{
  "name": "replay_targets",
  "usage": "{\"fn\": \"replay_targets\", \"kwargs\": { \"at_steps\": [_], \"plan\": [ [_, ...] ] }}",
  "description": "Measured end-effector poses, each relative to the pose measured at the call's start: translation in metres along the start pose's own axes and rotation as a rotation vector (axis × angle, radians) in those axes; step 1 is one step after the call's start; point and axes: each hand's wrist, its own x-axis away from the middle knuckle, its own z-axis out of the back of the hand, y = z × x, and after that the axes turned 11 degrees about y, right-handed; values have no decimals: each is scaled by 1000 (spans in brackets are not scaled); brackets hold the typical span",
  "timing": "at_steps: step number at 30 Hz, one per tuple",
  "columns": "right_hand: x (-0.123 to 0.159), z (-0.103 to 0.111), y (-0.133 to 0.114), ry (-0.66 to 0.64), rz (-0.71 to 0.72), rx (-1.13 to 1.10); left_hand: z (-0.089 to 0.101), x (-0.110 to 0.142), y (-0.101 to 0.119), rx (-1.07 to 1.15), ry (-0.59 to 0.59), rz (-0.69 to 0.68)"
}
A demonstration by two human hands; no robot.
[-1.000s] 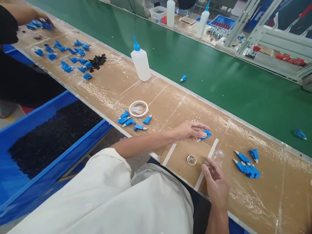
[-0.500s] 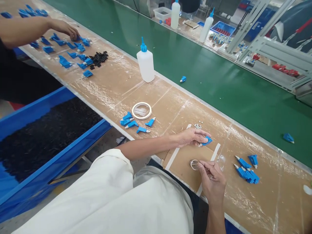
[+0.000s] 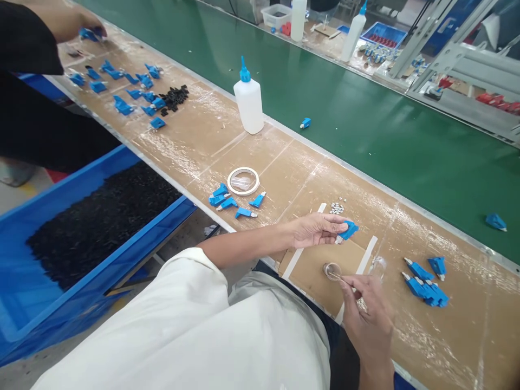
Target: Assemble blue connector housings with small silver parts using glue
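My left hand (image 3: 319,229) is closed on a blue plastic part (image 3: 348,231) with a whitish tip, held above the cardboard sheet (image 3: 309,276). In my right hand (image 3: 365,303) a thin stick (image 3: 336,275) is pinched between thumb and fingers. Its far end reaches into a small round clear cup (image 3: 330,270) on the cardboard. Small whitish pieces (image 3: 337,208) lie in a loose pile beyond my left hand. To the right of my right hand rests a group of similar blue parts (image 3: 426,290).
A white squeeze bottle (image 3: 249,105) stands by the green belt (image 3: 284,81). A tape roll (image 3: 243,181) lies near several blue parts (image 3: 227,203). At the far left, a co-worker's hand (image 3: 83,21) is over more blue parts. A blue bin (image 3: 24,227) of black pieces sits below the table edge.
The blue part in my left hand has turned, showing more of its side and tip. My right hand stays at the cup with the stick. The co-worker's hand has drawn back to the upper left.
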Motion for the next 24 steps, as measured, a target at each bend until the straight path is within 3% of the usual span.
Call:
{"fn": "replay_targets", "kwargs": {
  "at_steps": [3, 7, 12, 15, 18, 24],
  "plan": [
    [2, -3, 4, -48, -3, -18, 2, 6, 1, 0, 4, -8],
    [4, -4, 11, -9, -111, -15, 1, 13, 2, 16, 0, -15],
    [-1, 3, 9, 277, -434, -167, 1, 21, -8, 70, -42, 45],
    [-9, 5, -3, 420, -507, -362, 1, 26, -20, 114, -57, 130],
    [-16, 5, -17, 513, -472, -427, -1, 30, -30, 124, -92, 205],
    [-23, 3, -27, 539, -187, -349, -5, 34, -41, 84, -147, 238]
  ]
}}
